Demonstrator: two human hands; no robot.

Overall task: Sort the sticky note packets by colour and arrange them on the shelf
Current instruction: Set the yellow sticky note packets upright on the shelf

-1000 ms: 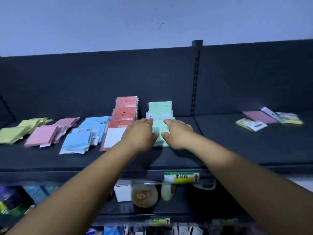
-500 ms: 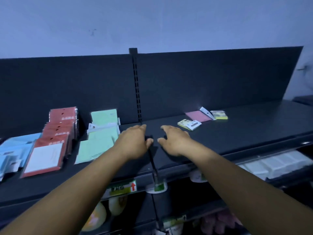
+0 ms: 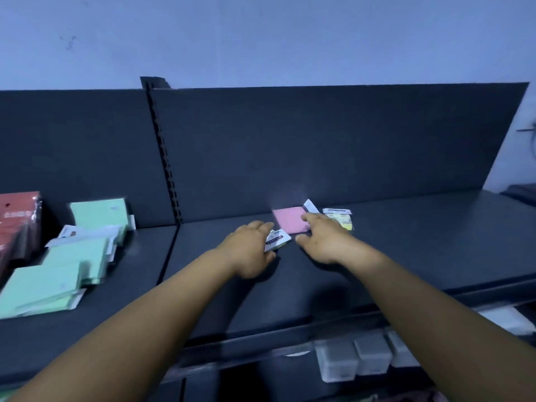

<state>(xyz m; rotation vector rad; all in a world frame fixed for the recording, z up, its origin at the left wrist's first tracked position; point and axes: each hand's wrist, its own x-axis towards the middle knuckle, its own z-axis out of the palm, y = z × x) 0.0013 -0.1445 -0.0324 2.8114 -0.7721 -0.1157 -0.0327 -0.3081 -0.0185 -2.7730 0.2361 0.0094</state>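
Observation:
On the dark shelf (image 3: pixel 406 256) my left hand (image 3: pixel 249 250) covers a small yellow packet with a white label (image 3: pixel 278 239), fingers curled over it. My right hand (image 3: pixel 324 242) lies with spread fingers on a pink sticky note packet (image 3: pixel 288 219). Just right of that hand lies a yellow packet (image 3: pixel 343 220) with a white header. A row of green packets (image 3: pixel 78 256) runs from front to back on the left shelf section. Red packets (image 3: pixel 17 219) stand at the far left edge.
A slotted upright post (image 3: pixel 165 158) splits the dark back panel. Below the shelf's front edge sit white plastic boxes (image 3: pixel 365 358) on a lower shelf. A pale wall rises behind the unit.
My view has swung right, away from the green row. Both hands moved forward and right along the shelf and now rest on the small yellow and pink packets.

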